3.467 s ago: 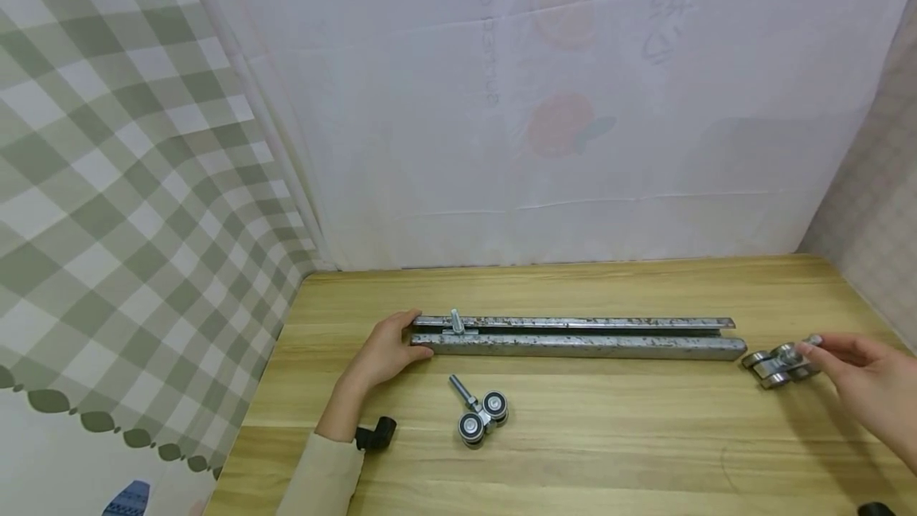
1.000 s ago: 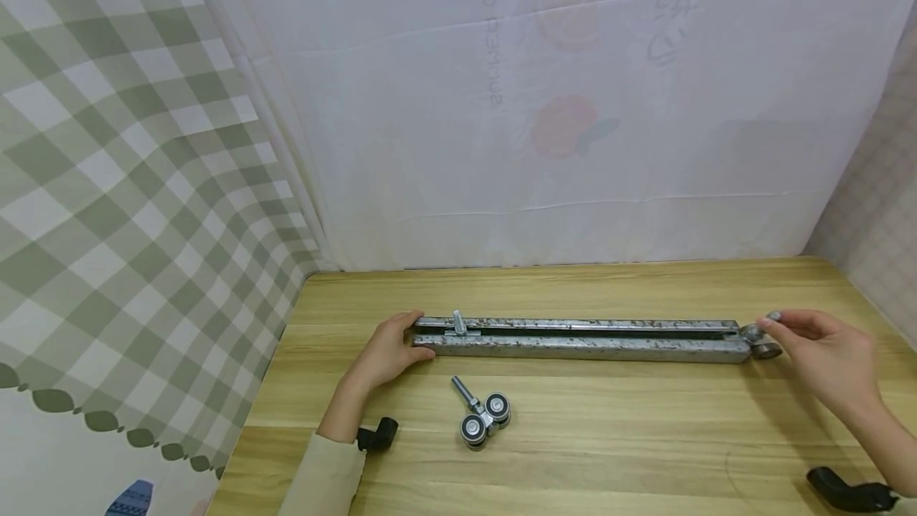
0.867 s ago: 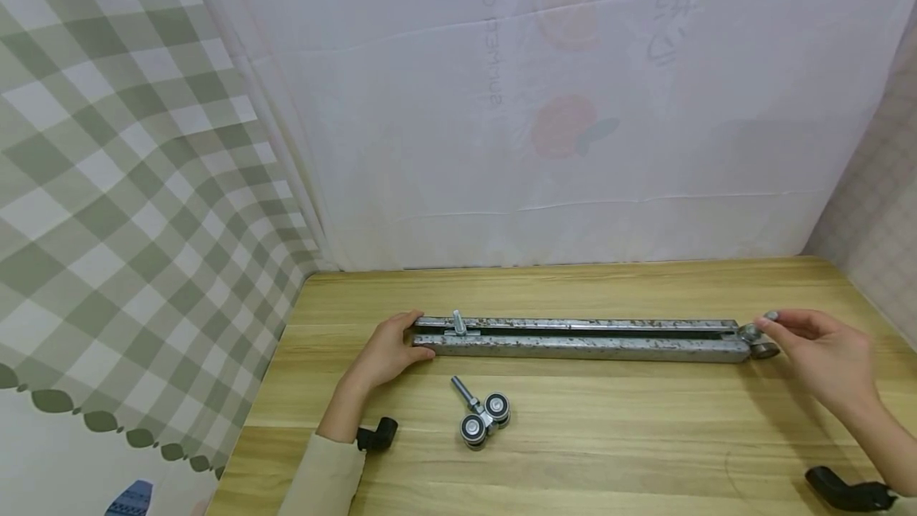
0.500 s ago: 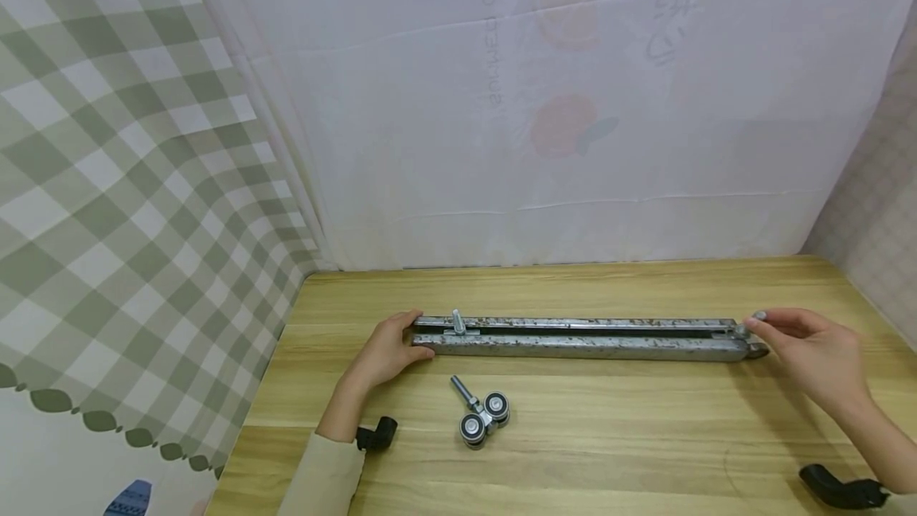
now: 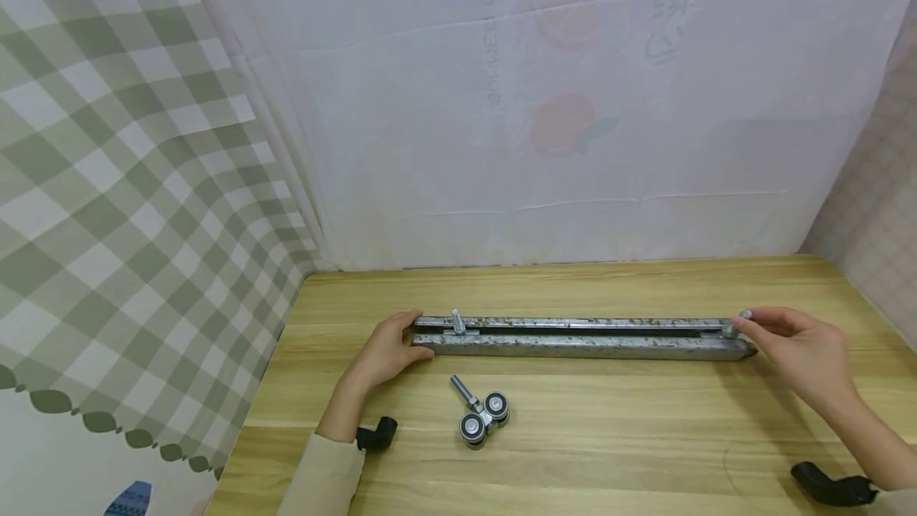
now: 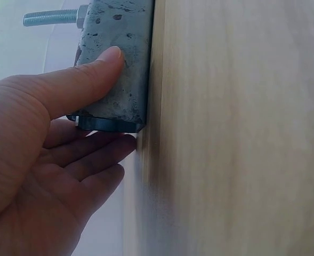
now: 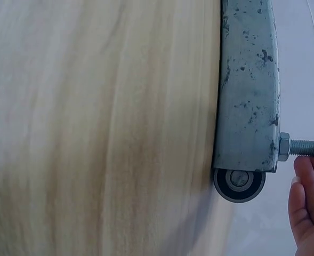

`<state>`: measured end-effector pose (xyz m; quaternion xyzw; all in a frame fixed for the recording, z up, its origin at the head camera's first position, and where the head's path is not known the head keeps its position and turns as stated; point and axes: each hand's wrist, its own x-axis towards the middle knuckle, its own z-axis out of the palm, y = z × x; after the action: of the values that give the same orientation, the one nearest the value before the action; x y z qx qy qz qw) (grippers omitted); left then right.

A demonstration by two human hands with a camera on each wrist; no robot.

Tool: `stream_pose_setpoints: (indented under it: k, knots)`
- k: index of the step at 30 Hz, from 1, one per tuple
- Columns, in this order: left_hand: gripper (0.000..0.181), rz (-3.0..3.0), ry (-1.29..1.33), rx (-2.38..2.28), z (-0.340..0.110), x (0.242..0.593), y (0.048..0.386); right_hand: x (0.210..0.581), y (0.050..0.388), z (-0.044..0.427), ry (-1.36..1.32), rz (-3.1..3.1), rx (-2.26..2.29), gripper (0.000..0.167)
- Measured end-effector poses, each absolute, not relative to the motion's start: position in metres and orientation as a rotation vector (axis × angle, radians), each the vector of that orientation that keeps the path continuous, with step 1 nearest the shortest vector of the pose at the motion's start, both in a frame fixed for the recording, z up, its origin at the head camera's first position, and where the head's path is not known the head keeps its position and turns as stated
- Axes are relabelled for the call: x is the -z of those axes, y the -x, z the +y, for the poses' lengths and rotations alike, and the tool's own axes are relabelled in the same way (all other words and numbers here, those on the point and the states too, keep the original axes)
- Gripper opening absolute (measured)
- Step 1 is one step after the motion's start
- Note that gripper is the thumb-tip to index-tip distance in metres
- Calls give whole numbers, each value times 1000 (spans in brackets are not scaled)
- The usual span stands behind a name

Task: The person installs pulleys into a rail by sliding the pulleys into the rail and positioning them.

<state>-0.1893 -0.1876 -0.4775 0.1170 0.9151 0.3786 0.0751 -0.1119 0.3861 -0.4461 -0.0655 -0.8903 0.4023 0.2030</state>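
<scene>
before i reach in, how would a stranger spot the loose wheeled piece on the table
On the wooden table, find the long metal rail. In the head view, the loose roller trolley lies below its left half. Unlike the other trolley, partly inside the rail's right end, it lies wholly outside, two dark-ringed wheels showing.

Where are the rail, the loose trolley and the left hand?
Rail (image 5: pixel 582 349): head view, near side.
Loose trolley (image 5: pixel 486 416): head view, bracket between the wheels.
Left hand (image 5: pixel 385 350): head view, back of the hand.
</scene>
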Motion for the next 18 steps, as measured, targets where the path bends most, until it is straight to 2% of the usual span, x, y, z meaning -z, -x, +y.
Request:
stream_pose_setpoints:
  k: [11, 18]
  knots:
    - [78, 2737, -344, -1142, -188, 477, 187, 448, 113, 376, 195, -2505, -1137, 12]
    - [77, 2741, -351, -1148, -187, 475, 186, 447, 114, 368, 171, -2502, -1141, 23]
